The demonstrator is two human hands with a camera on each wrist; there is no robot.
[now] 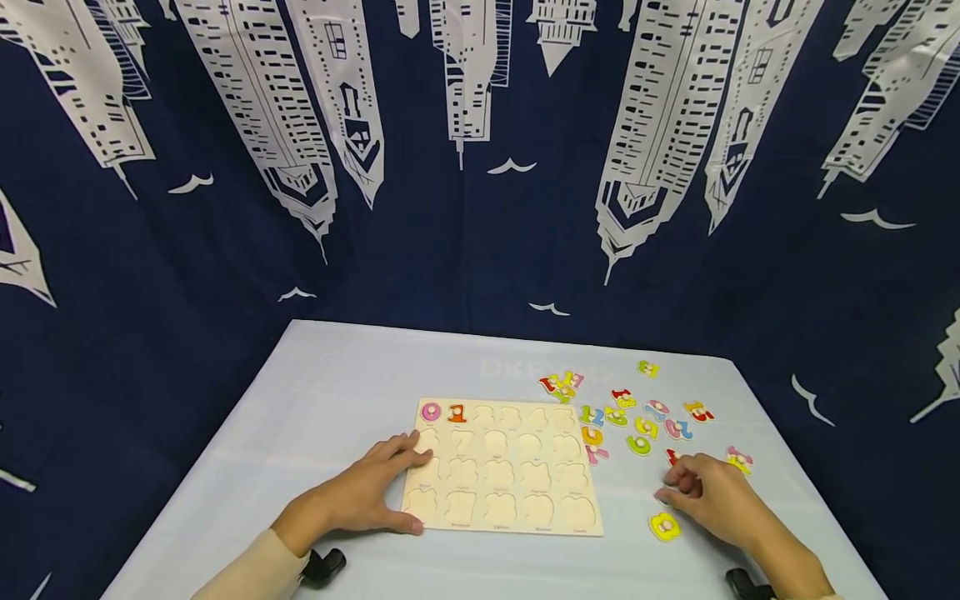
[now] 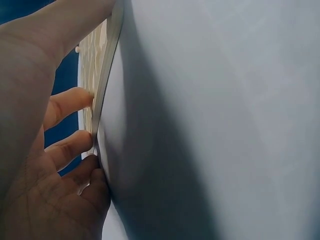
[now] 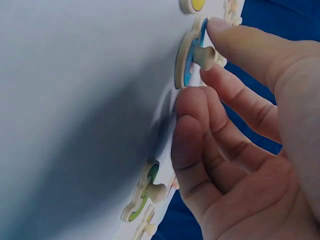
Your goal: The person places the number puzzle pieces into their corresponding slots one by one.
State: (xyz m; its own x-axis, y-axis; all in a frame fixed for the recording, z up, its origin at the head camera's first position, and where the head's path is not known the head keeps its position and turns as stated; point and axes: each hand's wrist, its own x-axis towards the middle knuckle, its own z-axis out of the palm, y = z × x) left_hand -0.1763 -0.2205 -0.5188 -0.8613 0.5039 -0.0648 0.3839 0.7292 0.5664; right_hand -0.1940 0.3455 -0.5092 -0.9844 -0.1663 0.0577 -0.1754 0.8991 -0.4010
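Closest to the camera, at lower left, a cream sleeve leads to the person's left hand. Its fingers are spread, touching the left edge of a pale wooden board, thumb near the lower corner, probably to keep the board from sliding. It lies flat on a white counter, recesses upward; a pink zero and an orange-red one sit in the top row, at the left.

To the board's right, loose number pieces lie scattered, likely kept off the board so its recesses stay readable. The right hand is low among them, fingers loosely bent, just above a yellow piece in the head view. From the right wrist, thumb and forefinger flank the knob of a blue piece (a natural spot to pinch), but a gap shows beside the thumb, so it appears ungripped.
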